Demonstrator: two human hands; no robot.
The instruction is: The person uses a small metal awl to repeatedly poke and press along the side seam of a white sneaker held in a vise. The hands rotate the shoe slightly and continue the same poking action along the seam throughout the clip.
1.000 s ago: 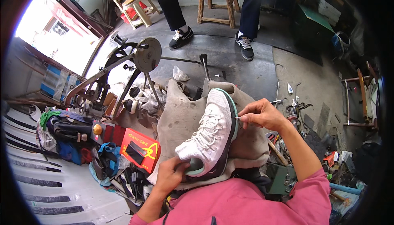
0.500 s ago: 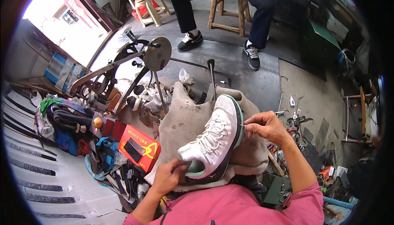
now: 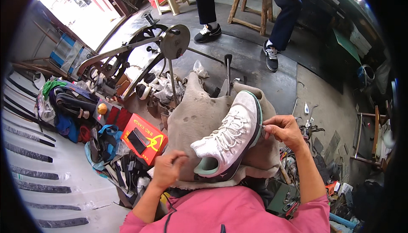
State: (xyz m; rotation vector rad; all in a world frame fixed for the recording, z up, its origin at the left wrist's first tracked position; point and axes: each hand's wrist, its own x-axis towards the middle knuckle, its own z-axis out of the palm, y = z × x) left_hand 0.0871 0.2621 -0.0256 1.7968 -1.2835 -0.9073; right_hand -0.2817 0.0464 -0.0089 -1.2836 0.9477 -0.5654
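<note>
A white sneaker [image 3: 225, 135] with mint lining and a dark sole lies across a grey-brown cloth [image 3: 187, 124] on my lap, its toe pointing away. My right hand [image 3: 285, 132] is at the sole edge on the shoe's right side. Thumb and forefinger pinch a thin metal needle-like piece [image 3: 262, 125] whose tip meets the edge. My left hand [image 3: 168, 169] hovers left of the shoe's heel opening, apart from it. Its fingers are curled together, slightly blurred; whatever they may hold is too small to make out.
A red box [image 3: 146, 148] with a black phone [image 3: 138, 140] on it lies to the left, beside piled bags and scraps. Beyond stands a hand-cranked machine [image 3: 175, 41]. A seated person [image 3: 278, 24] faces me on a wooden stool [image 3: 242, 7]. Tools [image 3: 289, 169] crowd the right.
My left hand has moved away from the shoe's heel, to the left. The right hand stays at the sole edge with the needle-like piece. The whole view has shifted slightly.
</note>
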